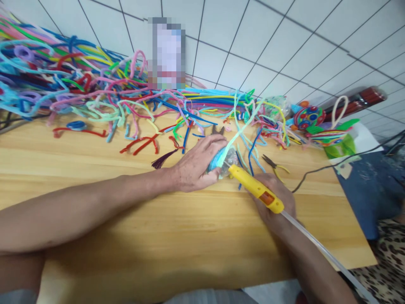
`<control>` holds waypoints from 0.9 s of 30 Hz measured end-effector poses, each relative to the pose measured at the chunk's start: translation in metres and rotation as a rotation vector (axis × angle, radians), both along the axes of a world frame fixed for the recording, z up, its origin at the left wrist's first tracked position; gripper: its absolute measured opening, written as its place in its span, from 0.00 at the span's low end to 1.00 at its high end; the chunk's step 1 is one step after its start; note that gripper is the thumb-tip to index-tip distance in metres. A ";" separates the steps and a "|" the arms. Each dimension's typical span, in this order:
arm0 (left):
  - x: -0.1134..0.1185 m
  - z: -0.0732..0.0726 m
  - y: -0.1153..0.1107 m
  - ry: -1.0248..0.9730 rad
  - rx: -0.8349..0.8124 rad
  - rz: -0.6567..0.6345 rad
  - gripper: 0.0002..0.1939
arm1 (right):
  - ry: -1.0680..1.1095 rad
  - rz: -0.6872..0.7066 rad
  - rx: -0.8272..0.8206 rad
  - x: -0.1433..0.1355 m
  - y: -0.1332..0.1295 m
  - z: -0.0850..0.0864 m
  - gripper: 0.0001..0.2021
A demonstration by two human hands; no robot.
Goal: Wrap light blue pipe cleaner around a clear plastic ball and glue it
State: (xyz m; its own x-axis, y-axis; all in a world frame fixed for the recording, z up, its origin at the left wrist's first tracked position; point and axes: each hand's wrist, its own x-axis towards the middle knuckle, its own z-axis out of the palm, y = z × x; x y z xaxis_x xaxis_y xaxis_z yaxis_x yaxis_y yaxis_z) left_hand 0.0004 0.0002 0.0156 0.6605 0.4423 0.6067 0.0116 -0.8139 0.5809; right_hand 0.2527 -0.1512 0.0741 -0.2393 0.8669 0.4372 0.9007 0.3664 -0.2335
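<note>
My left hand [202, 164] is closed around a rounded clear ball [232, 158] partly wrapped in blue and pale green pipe cleaner. A long pale green pipe cleaner [242, 128] sticks up from it toward the back. My right hand [275, 198] grips a yellow hot glue gun [249, 183], and a long clear glue stick [319, 245] runs out of its rear. The gun's nozzle points at the ball and is at or very near its surface; contact is hard to make out. The fingers under the gun are partly hidden.
Heaps of coloured pipe cleaners [104, 84] line the back by the tiled wall. Cut pieces, a dark tassel [165, 159] and yellow-handled pliers [276, 164] lie near my hands. A decorated ball [309, 117] stands at the right. A black cord [329, 165] crosses the right edge.
</note>
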 end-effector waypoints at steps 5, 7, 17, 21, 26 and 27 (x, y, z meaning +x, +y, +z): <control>-0.001 0.001 0.001 -0.002 0.007 -0.009 0.37 | 0.045 0.024 0.060 -0.005 0.000 -0.001 0.07; -0.001 0.002 0.001 0.002 0.010 -0.012 0.36 | 0.047 0.032 0.072 -0.006 0.000 -0.002 0.08; -0.002 0.001 0.001 0.006 -0.014 -0.029 0.36 | 0.107 0.024 0.039 -0.005 0.000 -0.009 0.10; -0.003 0.003 0.001 0.000 -0.007 -0.031 0.35 | 0.163 0.023 0.064 -0.006 0.000 -0.005 0.07; -0.003 0.002 0.001 -0.004 -0.013 -0.035 0.32 | 0.335 -0.033 0.003 0.004 -0.001 -0.004 0.04; -0.003 0.002 0.001 -0.003 -0.014 -0.033 0.31 | 0.388 -0.082 -0.016 0.010 -0.002 -0.005 0.05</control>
State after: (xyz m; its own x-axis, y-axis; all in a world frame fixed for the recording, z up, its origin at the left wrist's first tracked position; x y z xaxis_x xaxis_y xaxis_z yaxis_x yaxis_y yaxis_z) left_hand -0.0025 0.0014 0.0172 0.6733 0.4285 0.6025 -0.0168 -0.8059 0.5919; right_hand 0.2624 -0.1531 0.0687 0.0110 0.8838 0.4677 0.7702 0.2908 -0.5677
